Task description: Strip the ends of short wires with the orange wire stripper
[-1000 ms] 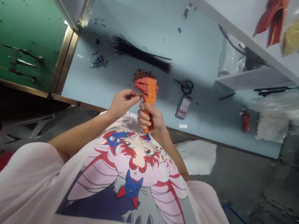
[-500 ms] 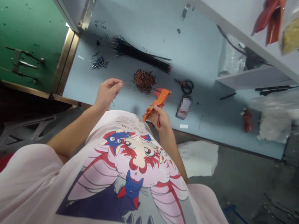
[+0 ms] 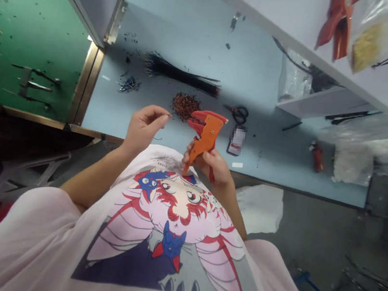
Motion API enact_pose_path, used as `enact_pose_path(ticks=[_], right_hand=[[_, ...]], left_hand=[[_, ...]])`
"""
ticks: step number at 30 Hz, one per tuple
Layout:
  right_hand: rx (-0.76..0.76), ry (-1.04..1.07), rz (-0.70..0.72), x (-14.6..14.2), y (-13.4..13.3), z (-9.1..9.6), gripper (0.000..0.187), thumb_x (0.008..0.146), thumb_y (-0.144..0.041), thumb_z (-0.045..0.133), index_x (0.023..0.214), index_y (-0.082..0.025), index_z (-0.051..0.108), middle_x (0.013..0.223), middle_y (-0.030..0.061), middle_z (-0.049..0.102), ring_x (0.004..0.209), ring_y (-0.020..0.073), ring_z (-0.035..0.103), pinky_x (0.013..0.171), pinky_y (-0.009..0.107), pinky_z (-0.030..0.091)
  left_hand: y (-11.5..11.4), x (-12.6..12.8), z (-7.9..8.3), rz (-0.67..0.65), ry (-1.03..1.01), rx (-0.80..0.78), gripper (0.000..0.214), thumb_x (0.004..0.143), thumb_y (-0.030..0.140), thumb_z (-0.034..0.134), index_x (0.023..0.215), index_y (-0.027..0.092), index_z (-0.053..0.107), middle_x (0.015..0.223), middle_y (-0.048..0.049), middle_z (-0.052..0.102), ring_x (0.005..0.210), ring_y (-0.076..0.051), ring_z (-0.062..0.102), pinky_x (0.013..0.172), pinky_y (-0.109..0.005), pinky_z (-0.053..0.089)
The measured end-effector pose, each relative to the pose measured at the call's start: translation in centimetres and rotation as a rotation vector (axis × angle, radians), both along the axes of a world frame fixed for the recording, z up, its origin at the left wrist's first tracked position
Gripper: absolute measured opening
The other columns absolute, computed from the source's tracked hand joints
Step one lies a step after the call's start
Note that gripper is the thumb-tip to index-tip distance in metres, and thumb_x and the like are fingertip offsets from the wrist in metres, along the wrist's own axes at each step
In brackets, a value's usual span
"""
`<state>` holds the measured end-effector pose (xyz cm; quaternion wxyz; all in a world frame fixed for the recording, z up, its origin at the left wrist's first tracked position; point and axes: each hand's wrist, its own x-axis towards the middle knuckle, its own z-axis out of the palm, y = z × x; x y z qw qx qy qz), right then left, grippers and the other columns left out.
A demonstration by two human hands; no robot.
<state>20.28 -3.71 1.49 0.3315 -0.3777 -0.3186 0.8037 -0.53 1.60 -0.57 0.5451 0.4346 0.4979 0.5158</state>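
Note:
My right hand grips the handles of an orange wire stripper, held upright with its jaws pointing left. My left hand pinches a thin dark wire between thumb and forefinger, its tip a short way left of the stripper's jaws. Both hands hover over the near edge of the light blue bench. Just behind them lies a small heap of reddish-brown bits. Farther back lies a bundle of long black wires.
Black scissors and a small card lie right of the stripper. A red tool and clear plastic bags sit at the right. A shelf overhangs the bench. Blue wire scraps lie left, beside a green surface.
The right hand lowered the stripper toward the bench, then raised it upright again. The left hand drew away to the left with the wire and now brings its tip back toward the jaws.

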Motion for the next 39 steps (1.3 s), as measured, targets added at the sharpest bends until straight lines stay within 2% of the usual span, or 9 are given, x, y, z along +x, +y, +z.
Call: enact_pose_path(ticks=[5,9,12,24,32,39], right_hand=[[0.077,-0.044,0.064,-0.2,-0.5,1.8,0.033,0.079,-0.033,0.067,0.102,-0.014,0.055,0.085,0.0060,0.061,0.075,0.0160,0.061,0.068,0.031,0.052],[0.123,-0.067,0.095,-0.5,-0.5,2.0,0.030,0.081,-0.032,0.065,0.103,-0.014,0.054,0.085,0.0060,0.060,0.073,0.0149,0.060,0.067,0.031,0.051],[0.150,-0.064,0.101,-0.8,-0.5,2.1,0.029,0.082,-0.032,0.064,0.102,-0.014,0.053,0.084,0.0051,0.059,0.071,0.0140,0.059,0.065,0.029,0.050],[0.127,-0.107,0.124,-1.3,-0.7,2.2,0.024,0.083,-0.032,0.063,0.095,-0.014,0.052,0.072,0.0008,0.058,0.058,0.0111,0.057,0.056,0.027,0.049],[0.164,-0.127,0.136,-1.5,-0.5,2.1,0.020,0.086,-0.033,0.059,0.087,-0.015,0.051,0.063,-0.0011,0.058,0.052,0.0106,0.056,0.051,0.025,0.045],[0.135,-0.149,0.069,-1.9,-0.7,1.4,0.024,0.086,-0.034,0.058,0.074,-0.016,0.048,0.051,-0.0039,0.052,0.043,0.0083,0.048,0.044,0.022,0.039]], left_hand=[[-1.2,-0.5,1.5,0.062,0.264,0.218,0.010,0.078,0.025,0.064,0.084,0.021,0.072,0.070,-0.0001,0.063,0.063,-0.009,0.053,0.057,-0.023,0.040],[-1.6,-0.7,1.9,0.099,0.414,0.410,0.009,0.079,0.020,0.063,0.083,0.022,0.071,0.067,0.0012,0.062,0.061,-0.009,0.051,0.058,-0.024,0.039],[-1.7,-0.7,2.1,0.077,0.492,0.479,0.009,0.080,0.020,0.062,0.082,0.022,0.070,0.066,0.0016,0.062,0.058,-0.008,0.047,0.056,-0.024,0.038],[-1.8,-0.5,2.5,0.047,0.506,0.475,0.008,0.081,0.020,0.061,0.082,0.022,0.069,0.065,0.0019,0.059,0.057,-0.008,0.046,0.055,-0.024,0.037],[-1.9,-0.4,2.3,0.051,0.477,0.462,0.008,0.080,0.020,0.061,0.084,0.021,0.068,0.066,0.0017,0.060,0.058,-0.008,0.049,0.055,-0.024,0.038],[-2.0,-0.4,2.4,0.045,0.488,0.409,0.005,0.080,0.021,0.062,0.080,0.019,0.066,0.067,0.0016,0.060,0.060,-0.008,0.050,0.057,-0.022,0.039]])
